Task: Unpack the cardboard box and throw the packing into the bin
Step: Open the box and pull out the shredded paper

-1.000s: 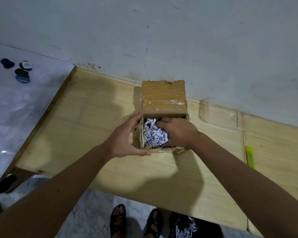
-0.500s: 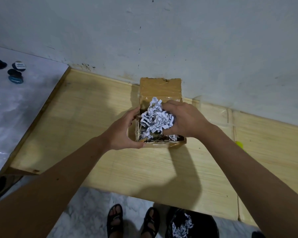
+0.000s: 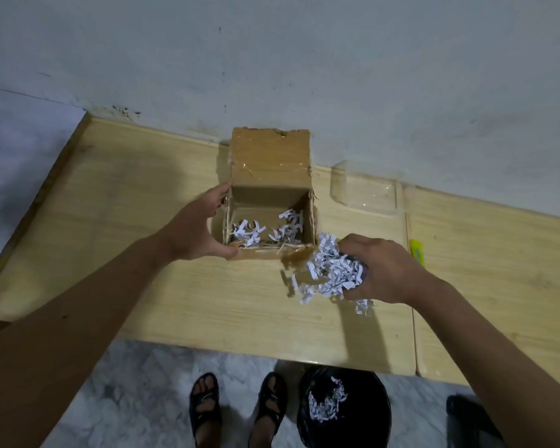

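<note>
**Packing Lifted Clear of Box; Right Hand Over Counter**

Since the earlier frame, the right hand (image 3: pixel 385 270) has moved out of the cardboard box (image 3: pixel 270 202) and now sits to the right of and nearer than the box, above the counter (image 3: pixel 126 221). Its grip is clamped on a wad of shredded paper (image 3: pixel 332 273). Loose strips hang below the fingers; whether any have already separated from the wad cannot be determined.

The cardboard box stands upright on the counter against the wall (image 3: pixel 272 59), with its rear flap (image 3: pixel 270 153) raised. The interior is mostly cleared: a few remaining shreds (image 3: pixel 265 229) lie scattered on the floor of the box, together with thin straw-like strands along the near edge. The left hand (image 3: pixel 198 227) bears on the left wall and near-left corner of the box, thumb along the near edge, fingers spread and pressed flat rather than closed around anything.

The bin (image 3: pixel 343 412), lined with a black bag, stands on the floor below the counter's near edge, under the right hand's side. It already contains a small pile of binned shreds (image 3: pixel 325 400).

A clear plastic container (image 3: pixel 362 189) lies on the counter to the right of the box; its outline is faint. A yellow-green object (image 3: pixel 417 255) lies further right, partly hidden behind the right wrist. Two sandalled feet (image 3: pixel 236 402) stand left of the bin. A dark item at the lower right is cut off and unidentifiable.
</note>
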`<action>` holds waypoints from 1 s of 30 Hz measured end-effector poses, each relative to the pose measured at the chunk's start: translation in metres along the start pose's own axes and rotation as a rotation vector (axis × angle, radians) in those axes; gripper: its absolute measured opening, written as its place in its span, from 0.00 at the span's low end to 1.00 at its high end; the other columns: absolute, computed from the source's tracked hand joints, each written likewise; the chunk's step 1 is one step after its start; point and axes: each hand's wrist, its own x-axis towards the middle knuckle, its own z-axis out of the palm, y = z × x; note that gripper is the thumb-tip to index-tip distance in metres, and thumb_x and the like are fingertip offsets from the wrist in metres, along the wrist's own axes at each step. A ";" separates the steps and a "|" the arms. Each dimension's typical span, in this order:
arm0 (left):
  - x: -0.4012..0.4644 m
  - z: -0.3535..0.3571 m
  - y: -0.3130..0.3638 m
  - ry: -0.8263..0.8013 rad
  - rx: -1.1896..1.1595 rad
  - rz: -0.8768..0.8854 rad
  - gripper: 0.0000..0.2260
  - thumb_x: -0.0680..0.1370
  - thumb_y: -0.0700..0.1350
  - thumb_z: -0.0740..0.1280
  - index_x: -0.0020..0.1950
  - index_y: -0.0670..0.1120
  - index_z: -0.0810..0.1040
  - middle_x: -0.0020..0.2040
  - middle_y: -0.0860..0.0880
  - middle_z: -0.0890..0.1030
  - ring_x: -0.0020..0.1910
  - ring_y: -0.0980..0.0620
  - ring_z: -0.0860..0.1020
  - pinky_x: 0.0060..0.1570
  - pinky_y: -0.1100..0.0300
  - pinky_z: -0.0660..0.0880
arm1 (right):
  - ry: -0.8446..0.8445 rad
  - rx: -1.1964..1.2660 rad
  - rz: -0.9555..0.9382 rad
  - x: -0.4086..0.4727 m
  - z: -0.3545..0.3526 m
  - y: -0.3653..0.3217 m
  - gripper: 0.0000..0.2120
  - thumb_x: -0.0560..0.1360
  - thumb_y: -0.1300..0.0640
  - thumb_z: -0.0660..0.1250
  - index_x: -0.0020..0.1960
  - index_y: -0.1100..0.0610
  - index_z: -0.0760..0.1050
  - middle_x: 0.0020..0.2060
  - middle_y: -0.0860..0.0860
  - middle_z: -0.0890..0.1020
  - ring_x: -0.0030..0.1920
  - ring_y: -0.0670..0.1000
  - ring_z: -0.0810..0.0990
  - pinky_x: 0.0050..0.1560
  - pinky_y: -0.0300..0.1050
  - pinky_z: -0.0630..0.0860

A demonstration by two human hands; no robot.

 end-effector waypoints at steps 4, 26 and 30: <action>0.003 -0.002 -0.002 -0.028 -0.024 -0.047 0.58 0.58 0.41 0.88 0.78 0.65 0.59 0.61 0.83 0.71 0.65 0.76 0.72 0.68 0.69 0.66 | -0.066 -0.072 0.081 0.002 0.034 0.015 0.38 0.62 0.35 0.69 0.70 0.43 0.72 0.64 0.40 0.78 0.58 0.52 0.82 0.47 0.44 0.75; -0.001 -0.007 0.013 -0.036 -0.051 -0.109 0.61 0.59 0.44 0.88 0.81 0.63 0.54 0.76 0.56 0.67 0.76 0.48 0.69 0.74 0.51 0.68 | 0.263 0.198 0.097 -0.011 0.022 0.033 0.14 0.63 0.47 0.84 0.43 0.52 0.84 0.52 0.45 0.86 0.50 0.51 0.85 0.48 0.46 0.80; -0.002 -0.006 0.013 -0.039 -0.042 -0.118 0.62 0.60 0.43 0.88 0.84 0.55 0.54 0.75 0.57 0.68 0.75 0.51 0.69 0.72 0.54 0.68 | 0.268 0.198 0.050 -0.014 0.023 0.027 0.08 0.71 0.52 0.81 0.49 0.51 0.88 0.50 0.45 0.87 0.49 0.48 0.85 0.51 0.46 0.81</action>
